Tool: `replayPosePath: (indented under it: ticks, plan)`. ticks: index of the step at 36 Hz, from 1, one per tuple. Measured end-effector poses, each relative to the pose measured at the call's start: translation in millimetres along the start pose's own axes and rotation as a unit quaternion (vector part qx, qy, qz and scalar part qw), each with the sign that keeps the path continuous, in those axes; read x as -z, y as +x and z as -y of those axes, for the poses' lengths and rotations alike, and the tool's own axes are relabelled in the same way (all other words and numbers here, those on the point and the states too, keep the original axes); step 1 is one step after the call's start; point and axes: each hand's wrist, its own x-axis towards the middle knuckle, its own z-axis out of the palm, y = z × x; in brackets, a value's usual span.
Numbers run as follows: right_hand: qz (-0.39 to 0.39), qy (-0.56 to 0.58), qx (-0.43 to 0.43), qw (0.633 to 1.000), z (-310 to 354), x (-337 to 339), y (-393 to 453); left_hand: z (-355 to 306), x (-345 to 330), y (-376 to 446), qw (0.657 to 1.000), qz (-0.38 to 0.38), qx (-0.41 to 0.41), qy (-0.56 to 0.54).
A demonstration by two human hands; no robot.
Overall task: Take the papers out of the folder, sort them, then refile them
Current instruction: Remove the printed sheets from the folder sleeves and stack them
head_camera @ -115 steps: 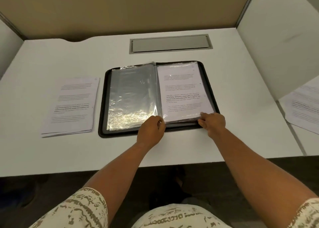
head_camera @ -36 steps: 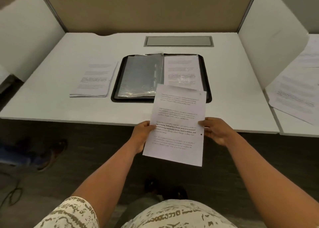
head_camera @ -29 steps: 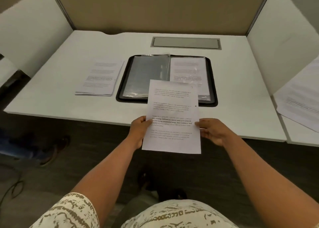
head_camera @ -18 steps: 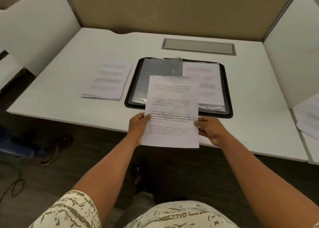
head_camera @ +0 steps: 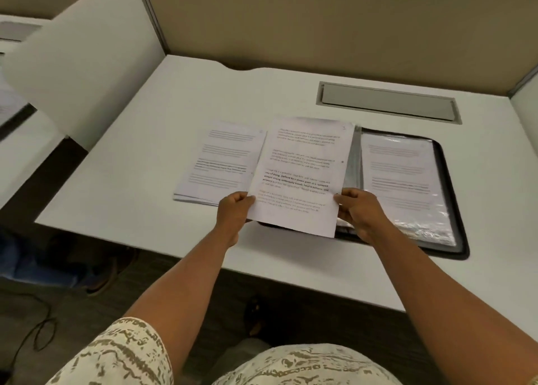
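the loose sheet is held up at frame centre, above the desk, overlapping the left half of the folder and the right edge of the paper stack. 3.2 s ago this page was in the folder's right sleeve with both hands at the sleeve's lower edge; 1.0 s ago it was out and held in front of the desk edge, lower centre of frame. since then it has come up and left in the frame to sit between stack and folder, though the camera also swung, so part of that shift is the view.

left hand pinches the sheet's lower left edge, thumb on top, fingers curled behind. right hand grips the lower right edge the same way. the sheet is flat, slightly tilted, with printed text facing the camera and a small mark at its top right corner, too small to read.

folder lies open at centre right on the white desk, black rim, clear sleeves. its right sleeve shows another printed page, so extraction is likely not finished. stack lies just left of the folder, several sheets deep judging by its front edge.

judgement: one more page removed, probably headed for the stack at centre left. sorting and refiling not started.

grey cable cover sits upper right in the desk; partition panels surround it.
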Motion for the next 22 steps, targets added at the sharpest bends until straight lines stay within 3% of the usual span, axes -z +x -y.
replayPosePath:
  ticks: [8, 22]
  plan:
    - [0.061, -0.046, -0.058, 0.995, 11, -87, 24, -18, 46, 58, 0.995, -0.094, -0.039, -0.017]
    - [0.025, -0.184, -0.055, 0.981, -12, -191, 68, 0, 119, 118, 0.972, -0.213, -0.053, 0.090]
